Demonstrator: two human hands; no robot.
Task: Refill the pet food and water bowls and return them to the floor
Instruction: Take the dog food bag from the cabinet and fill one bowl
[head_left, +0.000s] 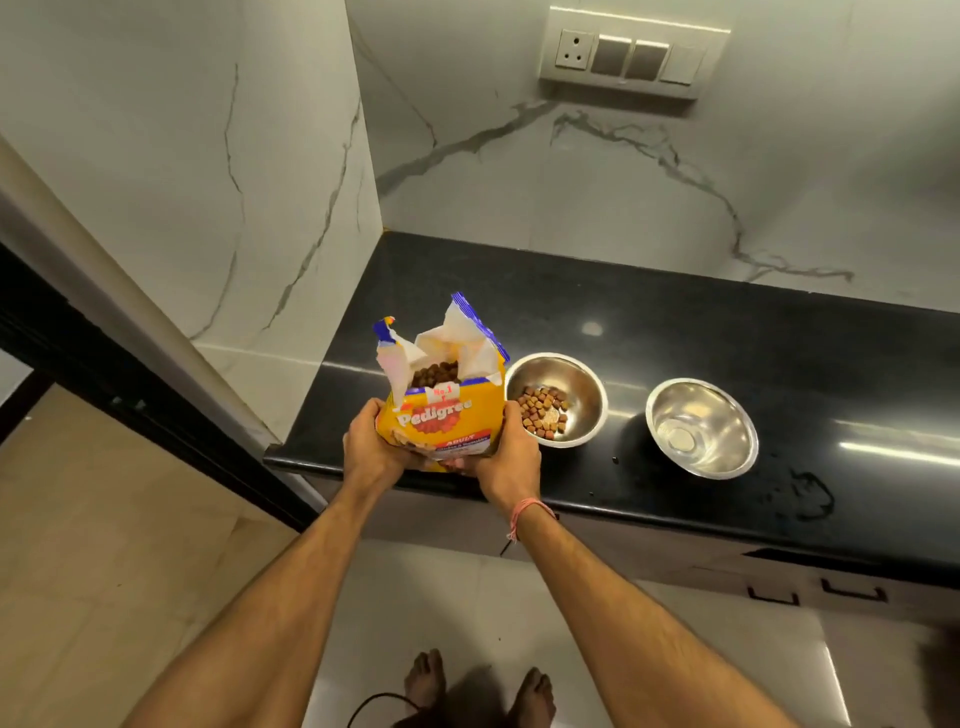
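A yellow pet food bag (447, 415) stands upright at the left end of the black counter (727, 353), its torn top open with brown kibble showing inside. My left hand (371, 441) grips its left side and my right hand (511, 457) its lower right side. Just right of the bag sits a steel food bowl (576, 379) holding a small heap of kibble (543, 408). Further right stands a second steel bowl (701, 428) with a shiny bottom; whether it holds water I cannot tell.
Marble walls rise behind and left of the counter. A switch panel (628, 54) is on the back wall. Water drops lie on the counter near its front edge (810, 491). Drawers with dark handles (852, 592) are under the counter. My bare feet stand on pale floor tiles (519, 597).
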